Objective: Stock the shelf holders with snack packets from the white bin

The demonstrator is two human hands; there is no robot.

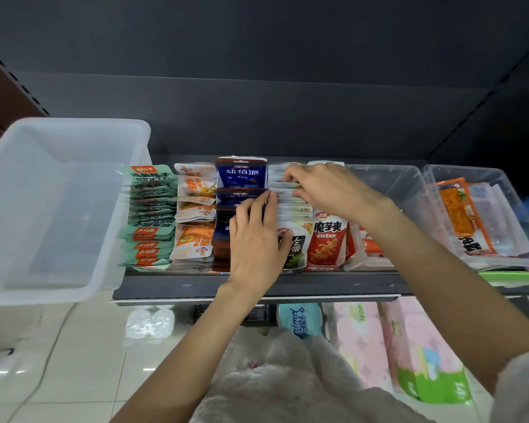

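White snack packets [290, 206] between left hand [257, 239], right hand [327, 190]

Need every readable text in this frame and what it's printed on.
"魔芋爽" and "卫龙": red snack packet.
"30%": corner of the white-and-black packet beside it.
"1800": pink tissue pack on the lower shelf.
A blue script word ending "imei": round blue-green pack.
Dark blue packets, green packets, orange-and-white packets, orange pack in the clear bin: Chinese print, too blurred or upside down to read surely.
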